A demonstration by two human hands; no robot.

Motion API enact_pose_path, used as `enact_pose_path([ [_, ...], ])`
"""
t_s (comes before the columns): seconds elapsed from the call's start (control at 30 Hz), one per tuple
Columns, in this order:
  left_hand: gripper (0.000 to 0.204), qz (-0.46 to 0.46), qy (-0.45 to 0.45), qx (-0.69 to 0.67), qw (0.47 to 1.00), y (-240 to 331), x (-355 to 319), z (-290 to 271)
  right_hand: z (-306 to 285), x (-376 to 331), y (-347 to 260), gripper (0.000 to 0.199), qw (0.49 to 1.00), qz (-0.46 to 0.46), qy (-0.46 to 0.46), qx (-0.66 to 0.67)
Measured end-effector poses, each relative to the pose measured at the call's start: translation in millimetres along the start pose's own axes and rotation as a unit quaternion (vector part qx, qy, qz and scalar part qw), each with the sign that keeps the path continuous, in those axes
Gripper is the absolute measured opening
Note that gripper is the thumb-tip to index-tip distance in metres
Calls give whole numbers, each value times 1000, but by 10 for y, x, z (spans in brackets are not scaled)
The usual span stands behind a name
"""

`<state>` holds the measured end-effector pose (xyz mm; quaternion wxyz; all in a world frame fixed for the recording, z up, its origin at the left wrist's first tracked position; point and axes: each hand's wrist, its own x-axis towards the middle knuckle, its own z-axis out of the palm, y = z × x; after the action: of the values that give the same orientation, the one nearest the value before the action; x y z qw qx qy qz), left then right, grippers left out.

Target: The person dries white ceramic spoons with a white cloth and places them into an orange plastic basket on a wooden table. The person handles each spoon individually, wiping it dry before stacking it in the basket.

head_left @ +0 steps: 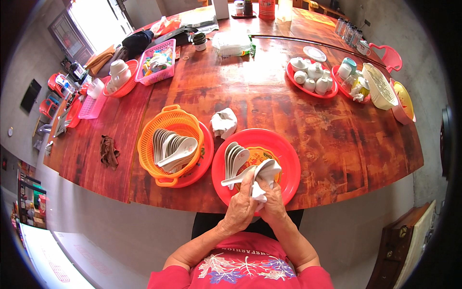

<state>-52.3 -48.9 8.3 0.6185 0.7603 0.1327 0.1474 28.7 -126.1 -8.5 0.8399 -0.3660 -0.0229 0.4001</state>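
Note:
Over the red plate (292, 173) at the table's near edge, my two hands are close together. My left hand (240, 206) grips a white soup spoon (237, 178), its handle pointing left. Wrapped round a white cloth (259, 193), my right hand (273, 201) presses against the spoon's bowl end, which is partly hidden. Several nested white spoons (234, 159) lie on the plate's left side. To the left, an orange basket (187, 120) with a stack of white spoons (179, 149) rests partly on another red plate (208, 154). A crumpled white cloth (224, 123) sits behind the plates.
A brown rag (109, 151) lies at the left. Far left are a pink basket (172, 48) and a red basket (132, 86) with white bowls. At the right stand a red tray (315, 93) of white teaware and a cream basket (382, 89). A long dark rod (313, 44) lies farther back.

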Motion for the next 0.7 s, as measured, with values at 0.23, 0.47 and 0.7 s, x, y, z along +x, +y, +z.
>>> enact_pose_path([
  [0.23, 67, 22, -72, -116, 990, -117, -2, 26, -96, -53, -87, 26, 999, -28, 2, -46],
  [0.47, 60, 92, -11, 85, 992, 192, 134, -161, -58, 62, -364, 11, 979, -123, -44, -158],
  [0.7, 37, -64, 50, -292, 953, 165, 250, 4, 42, 60, -340, 15, 918, -179, -59, -349],
])
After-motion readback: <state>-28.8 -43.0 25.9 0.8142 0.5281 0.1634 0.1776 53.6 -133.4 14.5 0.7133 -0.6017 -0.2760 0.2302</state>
